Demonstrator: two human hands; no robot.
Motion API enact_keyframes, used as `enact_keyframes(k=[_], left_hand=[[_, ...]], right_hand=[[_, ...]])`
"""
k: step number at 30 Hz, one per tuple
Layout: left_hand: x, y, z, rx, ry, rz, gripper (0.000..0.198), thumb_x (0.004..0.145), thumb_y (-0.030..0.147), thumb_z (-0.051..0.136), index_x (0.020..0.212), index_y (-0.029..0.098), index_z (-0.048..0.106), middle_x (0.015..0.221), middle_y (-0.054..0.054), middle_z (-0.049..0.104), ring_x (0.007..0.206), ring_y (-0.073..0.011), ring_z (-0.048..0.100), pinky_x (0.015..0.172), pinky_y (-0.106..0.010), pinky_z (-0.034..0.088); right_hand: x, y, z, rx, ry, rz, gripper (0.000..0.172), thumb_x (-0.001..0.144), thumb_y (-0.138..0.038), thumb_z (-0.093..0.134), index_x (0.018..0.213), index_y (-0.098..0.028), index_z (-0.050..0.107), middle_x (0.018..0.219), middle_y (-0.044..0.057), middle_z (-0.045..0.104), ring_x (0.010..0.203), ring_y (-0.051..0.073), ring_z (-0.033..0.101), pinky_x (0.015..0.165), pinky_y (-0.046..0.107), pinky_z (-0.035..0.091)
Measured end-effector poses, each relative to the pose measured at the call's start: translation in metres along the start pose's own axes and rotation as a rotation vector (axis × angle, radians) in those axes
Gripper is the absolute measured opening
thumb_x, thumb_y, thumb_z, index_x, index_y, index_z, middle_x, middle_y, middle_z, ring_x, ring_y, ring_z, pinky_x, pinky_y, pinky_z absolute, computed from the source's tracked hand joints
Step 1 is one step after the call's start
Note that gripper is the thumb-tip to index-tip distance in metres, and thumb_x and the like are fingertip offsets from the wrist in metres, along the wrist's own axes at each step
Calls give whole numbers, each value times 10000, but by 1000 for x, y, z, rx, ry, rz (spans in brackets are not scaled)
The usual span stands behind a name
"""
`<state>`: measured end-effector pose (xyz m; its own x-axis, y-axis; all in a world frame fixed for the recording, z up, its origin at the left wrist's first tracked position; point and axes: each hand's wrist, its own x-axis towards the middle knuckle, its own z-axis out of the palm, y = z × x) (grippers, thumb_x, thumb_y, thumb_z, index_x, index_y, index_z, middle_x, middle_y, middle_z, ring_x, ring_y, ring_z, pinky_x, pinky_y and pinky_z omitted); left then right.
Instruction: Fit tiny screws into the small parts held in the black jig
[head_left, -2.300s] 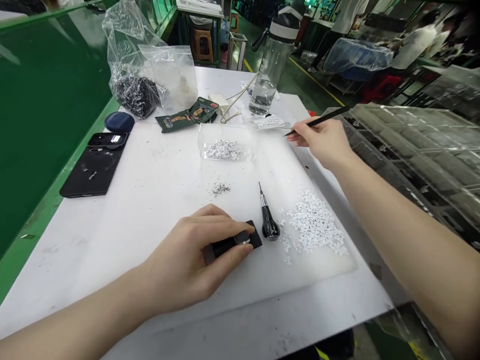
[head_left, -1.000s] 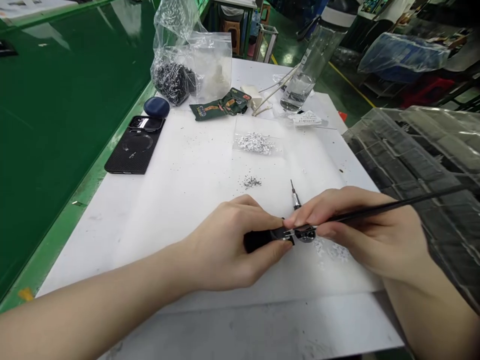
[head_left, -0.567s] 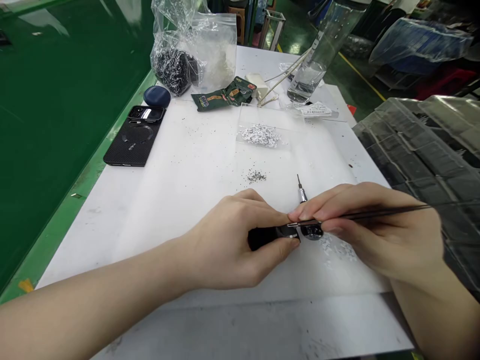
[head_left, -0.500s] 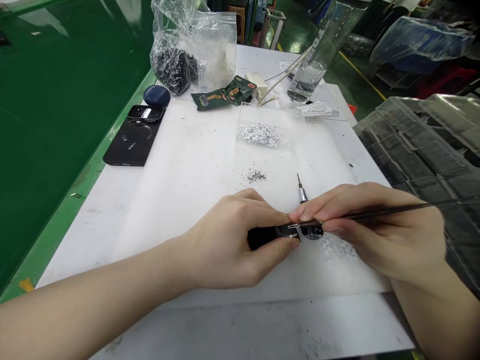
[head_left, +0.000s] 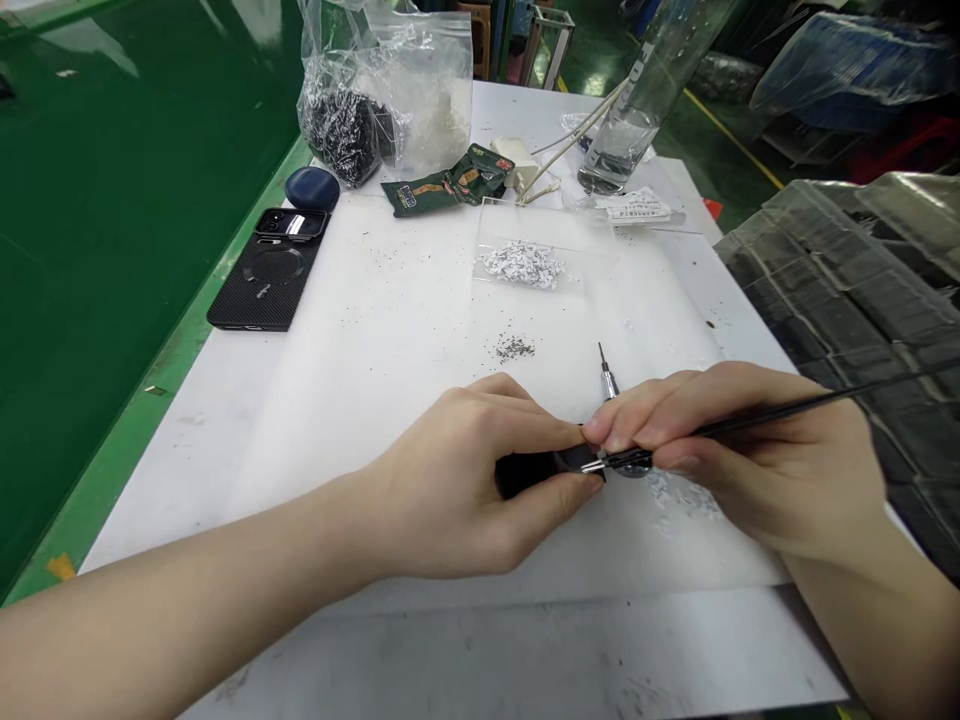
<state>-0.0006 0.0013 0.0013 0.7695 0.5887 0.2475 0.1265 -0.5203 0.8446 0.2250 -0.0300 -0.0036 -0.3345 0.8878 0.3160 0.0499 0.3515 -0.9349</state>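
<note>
In my left hand [head_left: 480,485], the thumb and fingers close round a black part [head_left: 529,472], its far end showing at the fingertips. My right hand [head_left: 750,445] pinches black tweezers [head_left: 757,415] whose two silver tips [head_left: 592,466] lie at the right end of that part. The fingertips of both hands nearly meet. Under my right fingers lies a small screwdriver [head_left: 608,382], its thin shaft pointing away from me; most of its handle is hidden. A shiny, dark rounded end [head_left: 631,469] shows below the tweezers.
Tiny dark bits [head_left: 514,347] lie on the white sheet [head_left: 360,390]. Behind them, a clear tray [head_left: 532,222] holds small white pieces [head_left: 523,265]. Further round are a phone [head_left: 262,285], plastic bags [head_left: 424,110], a green wrapper [head_left: 450,185], a clear bottle [head_left: 622,140] and stacked boxes [head_left: 847,270].
The tweezers have turned slightly, and their tips now show apart, lower against the black part's end. My right hand has shifted a little; my left hand keeps its grip.
</note>
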Motion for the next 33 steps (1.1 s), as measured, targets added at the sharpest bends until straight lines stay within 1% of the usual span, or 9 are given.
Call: enact_keyframes(k=[3, 10, 19, 25, 30, 33], left_hand=[[0, 0, -1, 3, -8, 7, 197, 931, 155, 582, 956, 55, 750, 723, -33, 700, 653, -106, 594, 854, -279, 482], [0, 1, 0, -2, 3, -9, 198, 929, 150, 592, 986, 55, 756, 760, -45, 722, 704, -117, 624, 854, -276, 489], [0, 1, -1, 8, -4, -2, 197, 934, 163, 597, 983, 51, 751, 760, -51, 722, 709, -121, 639, 847, -283, 496], [0, 1, -1, 0, -14, 4, 207, 937, 173, 587, 966, 52, 752, 771, -60, 728, 706, -125, 645, 828, -288, 505], [1, 0, -2, 26, -10, 18, 181, 937, 178, 585, 921, 79, 736, 769, -50, 732, 694, -124, 644, 806, -287, 513], [0, 0, -2, 41, -14, 13, 173, 942, 188, 577, 875, 109, 716, 773, -36, 734, 699, -123, 641, 800, -283, 520]], right_hand=[[0, -1, -1, -6, 0, 8, 165, 849, -140, 718, 965, -253, 748, 911, 28, 763, 889, 227, 740, 841, 393, 634], [-1, -3, -1, -38, 10, 35, 165, 843, -162, 730, 951, -286, 747, 904, -4, 767, 891, 214, 742, 855, 367, 631], [2, -4, 0, -73, 27, 58, 126, 832, -226, 745, 925, -309, 754, 877, 2, 773, 878, 231, 746, 847, 367, 631], [1, -11, 1, -128, 29, 38, 207, 803, -126, 756, 927, -292, 757, 894, 12, 773, 889, 221, 748, 833, 350, 634], [1, -9, 1, -69, 58, 61, 127, 814, -204, 762, 911, -286, 753, 866, 29, 770, 857, 248, 747, 811, 391, 638], [1, -8, 0, -62, 63, 65, 109, 826, -218, 750, 908, -289, 751, 854, 31, 767, 843, 261, 745, 810, 422, 637]])
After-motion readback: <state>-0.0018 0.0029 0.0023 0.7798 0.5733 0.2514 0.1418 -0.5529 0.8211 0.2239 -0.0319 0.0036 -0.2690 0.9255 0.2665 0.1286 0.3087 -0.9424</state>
